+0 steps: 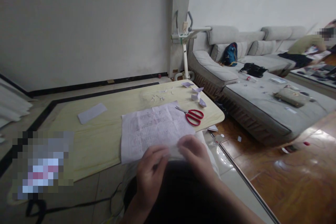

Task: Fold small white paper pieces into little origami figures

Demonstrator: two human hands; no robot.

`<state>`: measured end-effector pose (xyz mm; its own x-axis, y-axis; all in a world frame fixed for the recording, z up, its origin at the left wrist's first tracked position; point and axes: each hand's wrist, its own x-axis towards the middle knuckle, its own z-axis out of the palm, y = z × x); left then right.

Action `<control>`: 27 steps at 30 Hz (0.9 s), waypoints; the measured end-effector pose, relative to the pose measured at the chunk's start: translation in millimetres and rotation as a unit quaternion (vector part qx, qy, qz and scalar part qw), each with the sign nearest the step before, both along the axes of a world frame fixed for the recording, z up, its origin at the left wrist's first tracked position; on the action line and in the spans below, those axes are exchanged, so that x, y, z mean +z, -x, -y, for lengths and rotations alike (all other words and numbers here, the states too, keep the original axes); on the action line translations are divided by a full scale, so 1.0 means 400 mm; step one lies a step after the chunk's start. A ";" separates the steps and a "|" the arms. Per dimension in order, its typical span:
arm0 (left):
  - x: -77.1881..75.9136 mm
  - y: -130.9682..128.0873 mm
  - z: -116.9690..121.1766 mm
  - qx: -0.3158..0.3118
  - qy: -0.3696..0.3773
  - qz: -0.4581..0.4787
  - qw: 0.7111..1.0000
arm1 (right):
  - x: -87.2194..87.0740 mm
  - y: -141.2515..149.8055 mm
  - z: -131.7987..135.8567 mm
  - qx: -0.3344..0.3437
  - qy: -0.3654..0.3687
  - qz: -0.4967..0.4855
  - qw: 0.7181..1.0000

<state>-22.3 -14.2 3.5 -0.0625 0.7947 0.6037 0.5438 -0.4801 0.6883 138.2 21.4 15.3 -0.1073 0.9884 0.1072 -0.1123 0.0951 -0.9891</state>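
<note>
My left hand (153, 166) and my right hand (195, 152) are close together above my lap, at the near edge of the table. Between their closed fingertips is a small whitish piece of paper (173, 152), blurred and partly hidden by the fingers. Just beyond them lies a large creased printed sheet (147, 129). Red-handled scissors (193, 116) rest at its right edge, blades pointing to the far left. Several small folded paper pieces (195, 96) stand near the table's far right corner. Thin paper scraps (159, 98) are scattered behind the sheet.
A folded white paper (91, 113) lies on the left of the pale wooden table (107, 140). A pixelated patch covers something at the left end. To the right, a grey sofa (252, 105) holds bags; a person (304, 49) sits far back. Paper pieces lie on the floor.
</note>
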 end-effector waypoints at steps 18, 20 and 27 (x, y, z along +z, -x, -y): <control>0.033 -0.011 0.015 -0.003 0.098 0.086 0.991 | 0.021 0.006 0.016 0.031 -0.134 0.086 0.987; 0.032 -0.010 0.014 -0.006 0.100 0.084 0.991 | 0.021 0.006 0.017 0.031 -0.133 0.088 0.987; 0.031 -0.004 0.013 -0.023 0.108 0.087 0.990 | 0.014 0.008 0.019 0.022 -0.120 0.081 0.989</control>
<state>-20.6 -19.3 15.9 -0.1109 0.9088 0.4023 0.3882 -0.3330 0.8593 134.8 13.8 20.8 -0.1855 0.9304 0.3161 0.0372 0.3280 -0.9439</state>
